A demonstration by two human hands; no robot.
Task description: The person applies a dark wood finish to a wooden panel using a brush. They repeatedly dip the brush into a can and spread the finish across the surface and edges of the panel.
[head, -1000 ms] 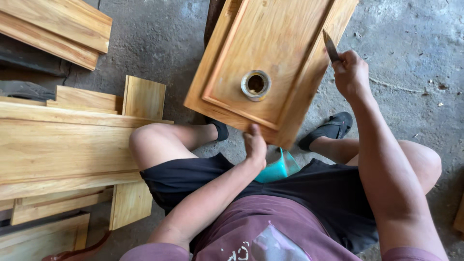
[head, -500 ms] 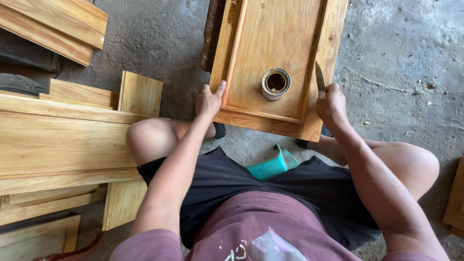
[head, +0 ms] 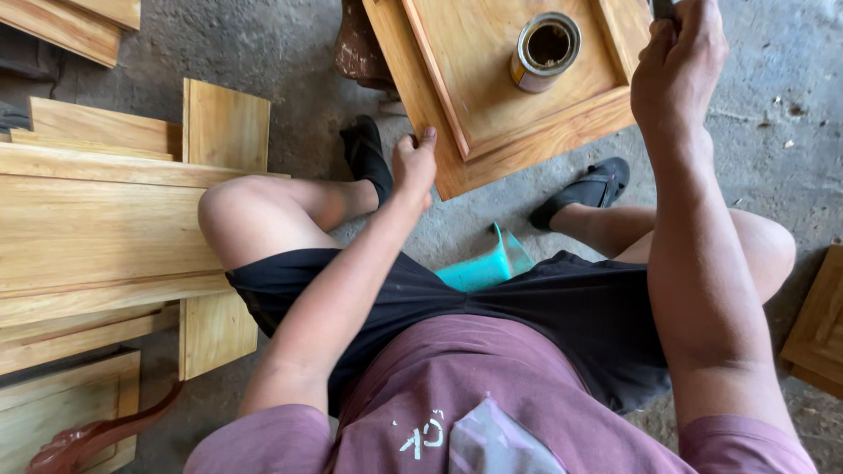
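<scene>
A framed wooden panel (head: 492,114) lies tilted in front of my knees. My left hand (head: 414,163) grips its near left edge, thumb on top. My right hand (head: 678,66) is raised over the panel's right side and closed around a dark thin tool (head: 663,7), most of which is cut off by the top of the view. A small open metal tin (head: 544,51) stands on the panel's sunken middle, just left of my right hand. I sit low on a turquoise stool (head: 487,263), with a black sandal (head: 584,189) on each foot.
Long wooden boards (head: 97,228) are stacked at the left, with shorter pieces (head: 224,123) behind them. Another wooden panel (head: 821,325) shows at the right edge. A dark reddish object (head: 356,48) sits under the panel's far left. The floor (head: 773,149) is rough grey concrete.
The panel and tin have come closer and turned. My left hand slid from the panel's left rail down to its near edge. My right hand has risen with the tool.
</scene>
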